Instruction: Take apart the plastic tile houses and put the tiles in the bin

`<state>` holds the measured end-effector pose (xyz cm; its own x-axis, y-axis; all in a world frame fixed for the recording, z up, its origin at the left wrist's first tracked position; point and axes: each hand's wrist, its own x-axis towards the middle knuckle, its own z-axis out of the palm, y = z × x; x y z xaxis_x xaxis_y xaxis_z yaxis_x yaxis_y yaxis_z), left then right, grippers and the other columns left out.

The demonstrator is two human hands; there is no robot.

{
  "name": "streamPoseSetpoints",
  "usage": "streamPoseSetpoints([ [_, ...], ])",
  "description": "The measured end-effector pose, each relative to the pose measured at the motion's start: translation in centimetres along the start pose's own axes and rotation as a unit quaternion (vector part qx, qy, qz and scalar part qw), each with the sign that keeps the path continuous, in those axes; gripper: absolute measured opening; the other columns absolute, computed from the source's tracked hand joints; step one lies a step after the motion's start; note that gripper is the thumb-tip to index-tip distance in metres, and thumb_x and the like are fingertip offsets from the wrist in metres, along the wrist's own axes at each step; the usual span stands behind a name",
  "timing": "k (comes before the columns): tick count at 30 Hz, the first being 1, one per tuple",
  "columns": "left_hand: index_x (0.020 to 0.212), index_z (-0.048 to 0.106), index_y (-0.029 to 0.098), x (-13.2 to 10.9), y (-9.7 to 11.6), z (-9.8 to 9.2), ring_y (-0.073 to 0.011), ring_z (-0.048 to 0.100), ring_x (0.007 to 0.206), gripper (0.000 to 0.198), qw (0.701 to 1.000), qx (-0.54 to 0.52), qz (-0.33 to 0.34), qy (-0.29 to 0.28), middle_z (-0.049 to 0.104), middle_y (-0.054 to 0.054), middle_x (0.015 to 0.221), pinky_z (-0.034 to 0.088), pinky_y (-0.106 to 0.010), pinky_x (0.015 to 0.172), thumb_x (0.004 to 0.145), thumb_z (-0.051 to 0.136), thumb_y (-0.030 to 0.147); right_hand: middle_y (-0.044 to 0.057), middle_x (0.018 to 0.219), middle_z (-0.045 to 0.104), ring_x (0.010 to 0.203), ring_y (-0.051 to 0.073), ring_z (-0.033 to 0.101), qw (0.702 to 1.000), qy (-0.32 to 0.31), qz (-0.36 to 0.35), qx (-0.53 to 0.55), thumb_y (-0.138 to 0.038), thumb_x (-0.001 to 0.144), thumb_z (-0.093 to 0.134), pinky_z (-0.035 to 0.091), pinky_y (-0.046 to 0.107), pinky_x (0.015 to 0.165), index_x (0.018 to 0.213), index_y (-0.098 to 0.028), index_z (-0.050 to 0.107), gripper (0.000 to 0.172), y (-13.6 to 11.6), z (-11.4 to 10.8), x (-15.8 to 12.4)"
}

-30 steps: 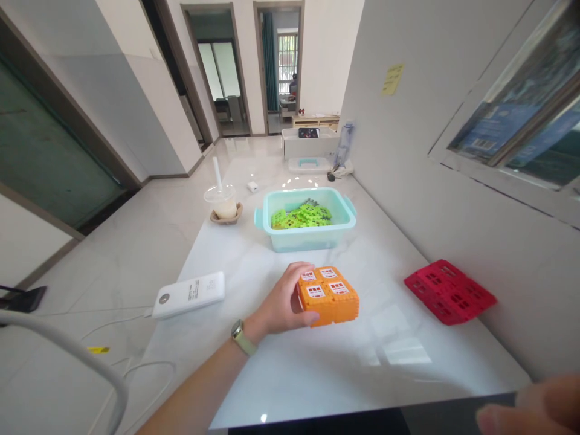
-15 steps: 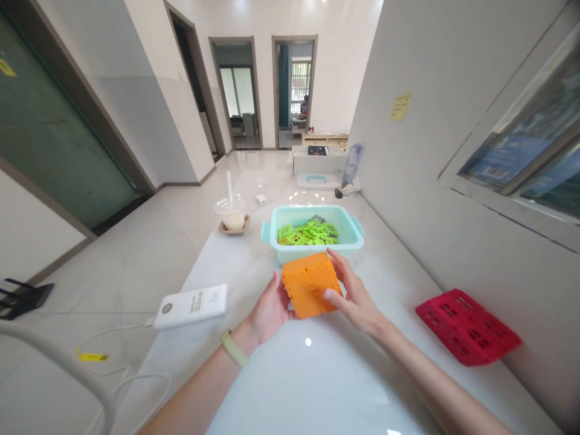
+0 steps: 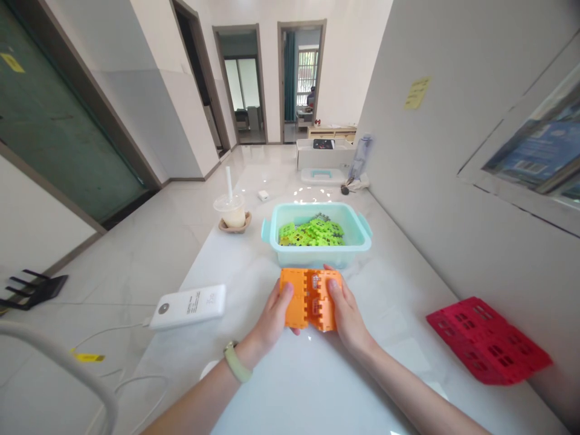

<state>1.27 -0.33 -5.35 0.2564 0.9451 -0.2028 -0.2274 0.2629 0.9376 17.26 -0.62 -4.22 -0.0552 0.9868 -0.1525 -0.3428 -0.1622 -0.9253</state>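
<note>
Both hands hold an orange block of interlocking plastic panels [image 3: 294,299] above the table. My left hand [image 3: 270,314] grips its left side, thumb on the front face. My right hand [image 3: 348,311] has its right side, thumb pressed on a panel there. A gap with toothed edges runs down the block between the two thumbs, and window-like openings show inside it. Just beyond stands a light teal basin [image 3: 317,257] with bright green interlocking panels [image 3: 312,232] in it; some grey pieces lie among them.
A red panel assembly [image 3: 489,341] lies at the right by the wall. On the left are a white power bank [image 3: 188,307] with a cable and a drink cup [image 3: 232,211] with a straw in a brown holder. A white box [image 3: 324,158] stands farther back.
The orange block has been turned in my hands, so a toothed gap now faces me. My right thumb has shifted onto the right panel. The camera view has moved slightly.
</note>
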Motion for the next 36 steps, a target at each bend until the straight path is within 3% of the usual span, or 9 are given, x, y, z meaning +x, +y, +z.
streamPoseSetpoints([
  [9, 0.112, 0.063, 0.014, 0.6, 0.3, -1.3, -0.0176, 0.063, 0.062, 0.058, 0.967, -0.2, -0.151, -0.051, 0.068, -0.007, 0.082, 0.046, -0.023, 0.04, 0.093, 0.046, 0.065, 0.009, 0.105, 0.073, 0.083, 0.024, 0.069, 0.984, -0.082, 0.127, 0.094, -0.067, 0.095, 0.038, 0.054, 0.033, 0.067, 0.123, -0.021, 0.059, 0.057, -1.5, -0.8, 0.3],
  [15, 0.119, 0.064, 0.015, 0.4, 2.1, -2.3, -0.0225, 0.067, 0.08, 0.058, 0.992, -0.06, -0.021, -0.109, 0.07, -0.01, 0.093, 0.054, -0.033, 0.073, 0.09, 0.055, 0.063, 0.007, 0.115, 0.07, 0.095, 0.024, 0.067, 0.977, -0.104, 0.009, -0.183, -0.06, 0.091, 0.054, 0.054, 0.034, 0.078, 0.137, -0.024, 0.05, 0.059, -4.4, -4.4, 1.3],
  [17, 0.13, 0.06, 0.019, 0.5, 2.9, -3.1, -0.0239, 0.065, 0.092, 0.055, 0.985, 0.126, 0.08, -0.086, 0.069, -0.009, 0.104, 0.052, -0.034, 0.082, 0.087, 0.066, 0.053, 0.007, 0.117, 0.069, 0.096, 0.025, 0.067, 0.943, -0.094, -0.06, -0.315, -0.055, 0.089, 0.059, 0.053, 0.035, 0.081, 0.138, -0.025, 0.047, 0.058, -5.3, -5.7, 1.6],
  [21, 0.134, 0.059, 0.029, 0.9, 3.3, -4.4, -0.0259, 0.059, 0.107, 0.063, 0.873, 0.44, 0.207, -0.013, 0.064, -0.005, 0.114, 0.047, -0.039, 0.098, 0.075, 0.081, 0.032, 0.01, 0.113, 0.07, 0.096, 0.03, 0.066, 0.811, -0.065, -0.168, -0.557, -0.044, 0.086, 0.063, 0.053, 0.044, 0.083, 0.129, -0.024, 0.052, 0.048, -5.5, -6.8, 2.1],
  [24, 0.132, 0.06, 0.03, 1.1, 2.9, -4.6, -0.0253, 0.058, 0.111, 0.061, 0.839, 0.496, 0.223, -0.024, 0.063, -0.005, 0.117, 0.048, -0.039, 0.1, 0.074, 0.08, 0.024, 0.013, 0.117, 0.068, 0.107, 0.035, 0.062, 0.706, -0.078, -0.24, -0.662, -0.036, 0.084, 0.066, 0.049, 0.052, 0.09, 0.124, -0.023, 0.059, 0.042, -4.8, -6.8, 2.3],
  [26, 0.133, 0.058, 0.03, 1.0, 2.8, -4.4, -0.0253, 0.055, 0.116, 0.064, 0.839, 0.492, 0.228, -0.036, 0.06, -0.006, 0.124, 0.046, -0.04, 0.105, 0.073, 0.08, 0.019, 0.016, 0.127, 0.064, 0.116, 0.038, 0.057, 0.675, -0.07, -0.292, -0.674, -0.036, 0.084, 0.067, 0.047, 0.057, 0.095, 0.126, -0.021, 0.06, 0.045, -4.4, -6.5, 2.0],
  [28, 0.134, 0.056, 0.029, 1.0, 2.7, -4.2, -0.0256, 0.055, 0.118, 0.069, 0.85, 0.474, 0.227, -0.045, 0.058, -0.006, 0.127, 0.044, -0.042, 0.107, 0.07, 0.08, 0.016, 0.017, 0.132, 0.06, 0.12, 0.037, 0.055, 0.679, -0.062, -0.34, -0.647, -0.035, 0.088, 0.063, 0.045, 0.057, 0.098, 0.126, -0.02, 0.06, 0.041, -4.0, -5.8, 1.3],
  [31, 0.129, 0.058, 0.025, 0.8, 2.8, -4.0, -0.0272, 0.059, 0.113, 0.067, 0.889, 0.404, 0.21, -0.045, 0.062, -0.007, 0.122, 0.048, -0.043, 0.102, 0.067, 0.084, 0.019, 0.014, 0.133, 0.06, 0.123, 0.03, 0.055, 0.736, -0.099, -0.345, -0.574, -0.028, 0.096, 0.053, 0.048, 0.05, 0.1, 0.132, -0.023, 0.056, 0.037, -3.1, -4.4, -0.3],
  [36, 0.121, 0.059, 0.019, 0.1, 2.7, -2.9, -0.0289, 0.063, 0.106, 0.059, 0.966, 0.179, 0.168, -0.083, 0.064, -0.01, 0.117, 0.053, -0.037, 0.091, 0.071, 0.085, 0.038, 0.011, 0.153, 0.042, 0.136, 0.033, 0.044, 0.84, -0.154, -0.25, -0.456, -0.039, 0.092, 0.061, 0.04, 0.052, 0.11, 0.152, -0.031, 0.031, 0.067, -1.2, -2.3, -1.9],
])
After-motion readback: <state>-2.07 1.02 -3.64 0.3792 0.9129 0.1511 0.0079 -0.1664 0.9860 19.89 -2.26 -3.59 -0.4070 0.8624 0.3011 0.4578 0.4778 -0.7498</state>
